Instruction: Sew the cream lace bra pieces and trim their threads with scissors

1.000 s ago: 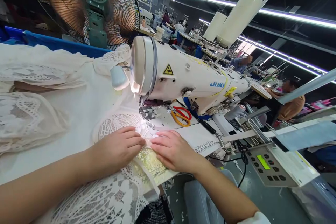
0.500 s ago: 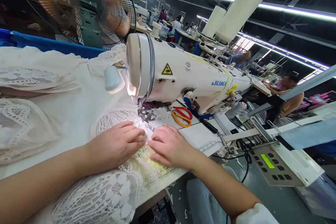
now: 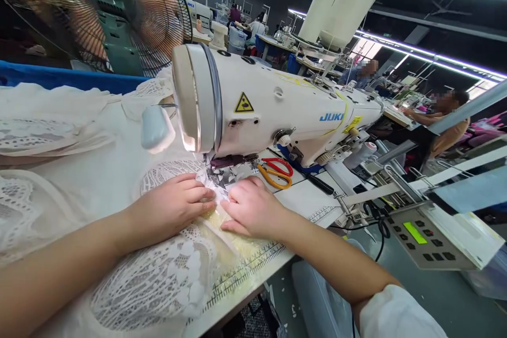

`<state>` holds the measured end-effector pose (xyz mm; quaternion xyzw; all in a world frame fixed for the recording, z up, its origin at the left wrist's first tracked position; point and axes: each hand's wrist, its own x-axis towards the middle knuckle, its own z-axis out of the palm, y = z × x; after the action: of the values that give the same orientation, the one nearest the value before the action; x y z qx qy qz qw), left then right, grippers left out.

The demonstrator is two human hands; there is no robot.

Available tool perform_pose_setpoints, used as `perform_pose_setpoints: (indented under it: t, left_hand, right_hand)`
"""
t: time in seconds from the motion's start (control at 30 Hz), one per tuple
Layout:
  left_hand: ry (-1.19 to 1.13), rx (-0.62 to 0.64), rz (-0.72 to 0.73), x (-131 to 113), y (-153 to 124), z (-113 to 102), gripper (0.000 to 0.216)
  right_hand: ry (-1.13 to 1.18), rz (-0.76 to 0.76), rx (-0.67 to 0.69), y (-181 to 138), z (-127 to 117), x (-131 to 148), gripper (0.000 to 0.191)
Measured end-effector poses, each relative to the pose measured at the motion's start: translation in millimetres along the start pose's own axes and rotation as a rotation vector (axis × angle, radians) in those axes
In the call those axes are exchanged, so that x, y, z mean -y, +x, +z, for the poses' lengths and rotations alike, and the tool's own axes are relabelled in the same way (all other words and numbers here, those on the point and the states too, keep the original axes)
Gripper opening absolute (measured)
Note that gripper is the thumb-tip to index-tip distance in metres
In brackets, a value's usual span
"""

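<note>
White lace fabric point(image 3: 158, 274) lies across the sewing machine bed and runs under the presser foot point(image 3: 222, 175). My left hand point(image 3: 172, 206) rests on the lace just left of the foot, its fingers closed together on the cloth. On the other side, my right hand point(image 3: 253, 208) has curled fingers pinching the fabric edge close to the needle area. Between both hands a narrow strip of cloth shows, lit by the machine lamp. The JUKI sewing machine point(image 3: 257, 105) stands directly beyond my hands. My fingertips partly hide the fabric they grip.
Scissors with red and orange handles point(image 3: 277, 173) lie right of the foot. A pale blue block-shaped thing point(image 3: 157, 128) sits left of the machine head. Behind are a large fan point(image 3: 114, 10) and thread cones point(image 3: 317, 16). A control box point(image 3: 431, 243) hangs at right. Other people sit farther back.
The camera view has shifted slightly. My right hand's fingers have curled in more. Both hands stay at the fabric near the presser foot.
</note>
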<state>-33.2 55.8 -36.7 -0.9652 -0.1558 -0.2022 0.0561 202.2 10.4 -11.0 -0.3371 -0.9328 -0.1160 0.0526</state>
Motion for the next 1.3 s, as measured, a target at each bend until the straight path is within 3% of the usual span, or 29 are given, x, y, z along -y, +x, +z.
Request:
perform_pose_setpoints:
  t: [0.33,0.7,0.83,0.97,1.07,1.17,1.3]
  left_hand:
    - [-0.062,0.106,-0.122,23.2,-1.8,0.9,0.048]
    - [0.025,0.122,-0.017,38.9,1.5,-7.3,0.052]
    - [0.116,0.156,-0.027,40.4,4.1,-11.9,0.054]
    - [0.144,0.178,-0.083,42.4,4.2,-16.7,0.057]
    - [0.141,0.194,-0.163,41.4,5.1,-21.5,0.06]
    - [0.14,0.178,-0.234,33.4,7.1,-28.3,0.054]
    - [0.029,0.111,-0.226,9.9,13.5,-32.9,0.047]
  right_hand:
    - [-0.009,0.032,-0.014,4.2,4.7,2.6,0.044]
    - [0.001,-0.023,-0.144,-6.8,7.8,-1.3,0.032]
    - [0.015,-0.031,-0.146,-6.4,6.6,-1.8,0.024]
    - [0.024,-0.031,-0.158,-6.2,8.7,-2.9,0.03]
    - [0.025,-0.026,-0.206,-5.6,12.6,-3.6,0.03]
    - [0.033,-0.025,-0.302,-4.6,16.8,-3.8,0.018]
    - [0.018,-0.039,-0.448,-1.5,19.4,-4.4,0.019]
